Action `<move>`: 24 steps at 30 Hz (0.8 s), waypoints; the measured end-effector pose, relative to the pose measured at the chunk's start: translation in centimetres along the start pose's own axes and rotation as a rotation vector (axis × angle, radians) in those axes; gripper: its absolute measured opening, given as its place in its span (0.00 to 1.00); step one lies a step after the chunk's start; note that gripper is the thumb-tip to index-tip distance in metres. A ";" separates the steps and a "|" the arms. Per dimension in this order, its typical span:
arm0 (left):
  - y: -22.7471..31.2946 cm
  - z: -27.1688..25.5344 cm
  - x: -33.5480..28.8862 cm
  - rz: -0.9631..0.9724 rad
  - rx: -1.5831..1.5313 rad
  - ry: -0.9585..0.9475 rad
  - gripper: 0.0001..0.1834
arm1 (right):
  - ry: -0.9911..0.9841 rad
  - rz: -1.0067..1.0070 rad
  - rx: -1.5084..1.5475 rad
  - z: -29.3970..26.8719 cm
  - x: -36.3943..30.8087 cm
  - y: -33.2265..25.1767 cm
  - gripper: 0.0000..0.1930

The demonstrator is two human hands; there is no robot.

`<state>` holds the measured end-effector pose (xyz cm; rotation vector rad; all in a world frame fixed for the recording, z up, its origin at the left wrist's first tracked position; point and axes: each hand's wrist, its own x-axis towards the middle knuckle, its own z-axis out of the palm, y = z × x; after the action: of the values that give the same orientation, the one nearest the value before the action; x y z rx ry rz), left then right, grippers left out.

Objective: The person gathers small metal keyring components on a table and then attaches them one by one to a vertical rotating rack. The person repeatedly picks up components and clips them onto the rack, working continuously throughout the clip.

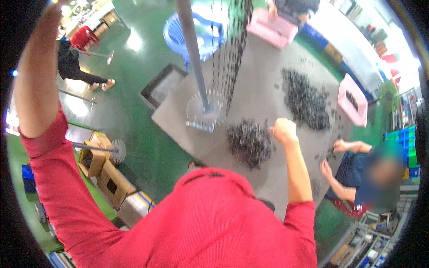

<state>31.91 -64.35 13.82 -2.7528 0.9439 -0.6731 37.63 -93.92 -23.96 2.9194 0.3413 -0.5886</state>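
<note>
Lying heaped on the grey table are black pieces, just beside the right hand (its grip I can't tell; left hand out of sight); beyond, a blue chair stands on green floor.

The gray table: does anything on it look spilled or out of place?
A few loose dark pieces lie between the far heap and the right-hand pink tray. They look strayed, since most pieces are heaped together. I see no plain damage.
</note>
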 end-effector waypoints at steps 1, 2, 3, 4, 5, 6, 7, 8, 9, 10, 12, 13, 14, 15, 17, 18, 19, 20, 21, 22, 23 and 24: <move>0.8 -1.8 -1.3 -0.048 0.009 -0.039 0.24 | 0.114 -0.105 0.016 -1.3 1.6 -0.5 0.15; 0.6 -2.1 -1.2 -0.060 -0.019 -0.073 0.24 | 0.315 -0.194 0.139 -4.6 1.8 -1.6 0.13; 0.4 -2.7 -1.1 -0.070 -0.026 -0.094 0.24 | 0.512 -0.293 0.264 -8.0 1.5 -2.7 0.12; -1.4 -0.4 0.6 0.003 -0.089 -0.085 0.25 | 0.684 -0.299 0.384 -10.3 0.1 -2.4 0.10; -1.6 -0.2 1.3 0.025 -0.107 -0.091 0.24 | 0.884 -0.396 0.553 -13.6 -1.3 -3.1 0.08; -2.4 0.1 1.1 0.012 -0.117 -0.110 0.24 | 1.069 -0.537 0.729 -17.0 -2.5 -4.9 0.07; -2.6 -0.1 0.7 0.038 -0.132 -0.082 0.24 | 1.160 -0.550 0.746 -20.3 -4.2 -6.2 0.07; -2.3 -0.4 0.5 0.064 -0.133 -0.066 0.24 | 1.246 -0.552 0.765 -22.7 -5.0 -7.3 0.06; -2.0 -0.9 0.8 0.112 -0.141 -0.042 0.24 | 1.331 -0.586 0.813 -24.5 -5.9 -7.8 0.06; -2.2 -0.5 1.1 0.185 -0.124 0.027 0.24 | 1.415 -0.623 0.861 -26.0 -6.6 -8.3 0.06; -2.8 -0.1 0.3 0.282 -0.056 0.153 0.23 | 1.478 -0.721 0.955 -27.6 -7.3 -10.1 0.06; -2.7 0.0 0.4 0.187 -0.016 0.097 0.23 | 1.464 -0.745 0.984 -28.0 -7.1 -10.8 0.06; -2.6 0.0 0.4 0.092 0.024 0.043 0.22 | 1.451 -0.768 1.013 -28.4 -7.0 -11.5 0.06; -2.6 0.0 0.4 0.086 -0.030 0.070 0.22 | 1.414 -0.735 1.036 -28.7 -7.2 -12.1 0.07; -2.7 0.2 0.8 0.038 -0.034 0.022 0.23 | 1.413 -0.739 1.088 -29.0 -6.6 -12.7 0.07; -2.7 0.2 1.0 0.014 -0.035 -0.001 0.23 | 1.412 -0.741 1.115 -29.2 -6.4 -12.8 0.07; -2.8 0.4 0.9 0.012 -0.049 0.014 0.23 | 1.384 -0.773 1.154 -29.3 -6.3 -13.1 0.07; -3.0 0.6 0.7 0.009 -0.056 0.026 0.23 | 1.285 -0.832 1.205 -29.5 -6.3 -12.7 0.07; -3.2 0.7 0.6 0.007 -0.062 0.038 0.23 | 1.183 -0.889 1.252 -29.8 -6.5 -11.7 0.07; -3.4 0.8 0.5 0.009 -0.072 0.056 0.23 | 1.084 -0.938 1.291 -29.9 -6.7 -10.6 0.06; -3.6 0.7 0.2 0.036 -0.049 0.073 0.24 | 1.062 -0.937 1.340 -29.4 -6.7 -9.5 0.07; -3.8 0.5 -0.1 0.064 -0.026 0.090 0.24 | 0.925 -0.957 1.444 -29.1 -6.4 -8.4 0.07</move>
<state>34.07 -61.29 14.41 -2.7220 1.0620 -0.7856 40.43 -81.66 4.36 3.8686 2.3009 1.0915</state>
